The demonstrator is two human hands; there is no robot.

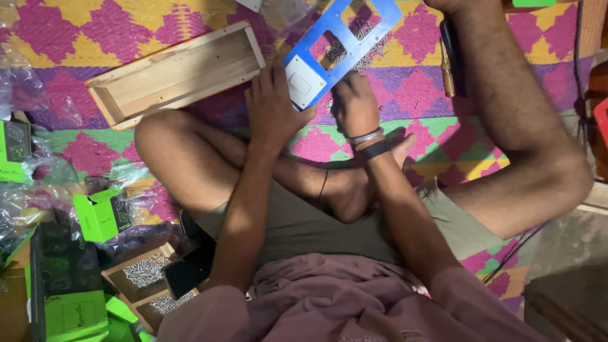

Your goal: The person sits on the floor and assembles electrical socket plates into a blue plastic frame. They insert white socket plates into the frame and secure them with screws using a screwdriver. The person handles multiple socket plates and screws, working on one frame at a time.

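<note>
Both hands on blue switch plate, seated cross-legged on mat.
Left hand (273,104) grips the blue plate (342,47) at its white switch (303,82) end; right hand (354,107) closed against the plate's lower edge. Loose screws (364,60) lie beneath; wooden box (177,73) lies left, just beside.

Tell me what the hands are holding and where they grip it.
Both hands hold a blue switch plate at its near end: the left hand covers the edge beside the white switch, the right hand grips from beneath.

Green/black boxes: one (100,215) left-centre, one (15,140) at left edge, flat cartons (76,313) bottom-left.
</note>
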